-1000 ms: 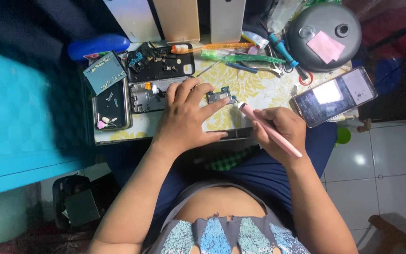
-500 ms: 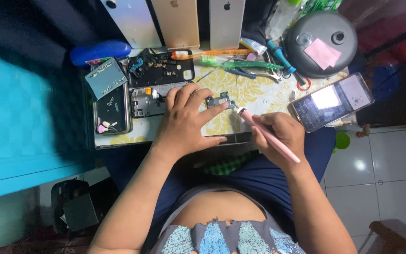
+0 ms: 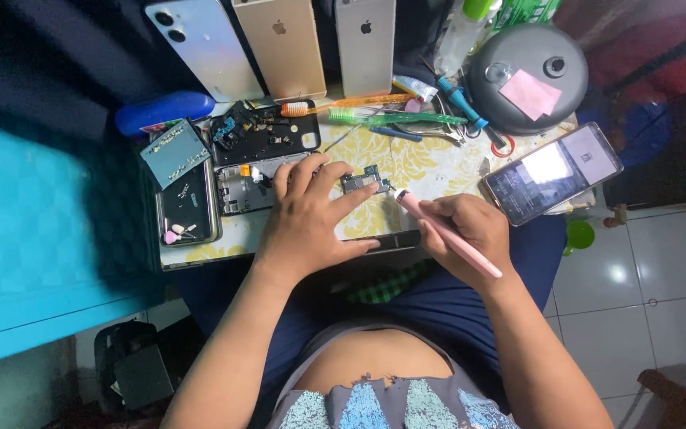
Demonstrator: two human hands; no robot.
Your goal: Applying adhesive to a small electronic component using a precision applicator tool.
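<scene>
Pinning a small circuit board (image 3: 365,181) to the yellow-patterned worktop (image 3: 430,171), the left hand (image 3: 311,218) is spread flat, its grip wide with fingertips on the board. A pink pen-like tool (image 3: 448,236) is held tightly in the right hand (image 3: 466,238), its tip just beside the board. A lit phone (image 3: 553,171) lies nearby at the right.

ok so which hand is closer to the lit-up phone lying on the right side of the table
Right. The right hand, holding a pink pen-like tool, sits just left of the lit phone. The left hand rests farther left, fingers on a small circuit board.
</scene>
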